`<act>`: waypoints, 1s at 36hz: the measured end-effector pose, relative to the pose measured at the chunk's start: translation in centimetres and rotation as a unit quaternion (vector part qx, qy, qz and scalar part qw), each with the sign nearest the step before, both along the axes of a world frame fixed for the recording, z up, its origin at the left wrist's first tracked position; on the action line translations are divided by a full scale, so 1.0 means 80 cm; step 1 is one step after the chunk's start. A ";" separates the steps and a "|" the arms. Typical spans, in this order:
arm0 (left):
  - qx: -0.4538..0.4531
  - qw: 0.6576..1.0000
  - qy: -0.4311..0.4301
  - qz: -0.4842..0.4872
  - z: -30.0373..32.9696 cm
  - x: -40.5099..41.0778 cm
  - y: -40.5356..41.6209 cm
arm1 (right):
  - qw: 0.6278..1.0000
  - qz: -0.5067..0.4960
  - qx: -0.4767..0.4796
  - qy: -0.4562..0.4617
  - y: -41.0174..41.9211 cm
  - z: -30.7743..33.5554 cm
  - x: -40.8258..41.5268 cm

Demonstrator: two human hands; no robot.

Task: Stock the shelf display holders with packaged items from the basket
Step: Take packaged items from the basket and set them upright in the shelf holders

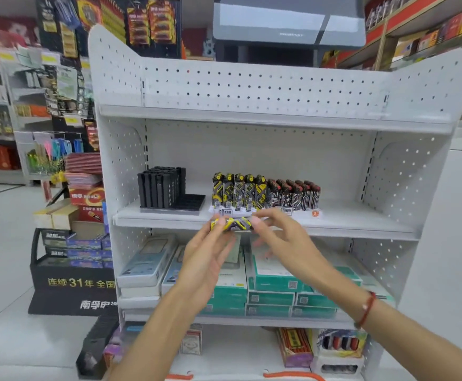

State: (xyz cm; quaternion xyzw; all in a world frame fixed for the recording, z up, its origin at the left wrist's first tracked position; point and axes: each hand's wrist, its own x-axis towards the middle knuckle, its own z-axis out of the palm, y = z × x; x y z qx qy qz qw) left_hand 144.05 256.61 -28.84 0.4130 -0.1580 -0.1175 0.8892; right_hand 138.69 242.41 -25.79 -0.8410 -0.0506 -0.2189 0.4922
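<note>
A yellow-and-black patterned packaged item [231, 224] lies sideways between my two hands, just in front of the middle shelf's edge. My left hand [210, 257] grips its left end and my right hand [276, 232] pinches its right end. On the middle shelf [361, 224] stands a display holder [251, 211] with a row of yellow-black items [238, 191] and a row of red-black items [293, 195]. To its left stands a black slotted holder [166, 192], partly filled with black items. Orange basket handles [290, 375] show at the bottom edge.
The white pegboard shelf unit [251, 86] has a bare top shelf. Teal and white boxes [273, 287] fill the lower shelf. A black battery display stand [70, 270] and stacked cartons sit on the floor to the left. A white counter stands at right.
</note>
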 end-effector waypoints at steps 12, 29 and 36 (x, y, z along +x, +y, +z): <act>0.265 0.905 -0.205 0.260 0.001 0.022 0.004 | 0.987 -0.013 0.113 -0.110 0.009 0.031 0.043; 0.626 0.552 -0.412 0.366 -0.003 0.066 0.022 | 0.885 -0.052 -0.423 -0.185 0.005 0.075 0.126; 0.605 0.565 -0.414 0.379 -0.004 0.069 0.025 | 0.828 -0.121 -0.486 -0.253 0.007 0.061 0.133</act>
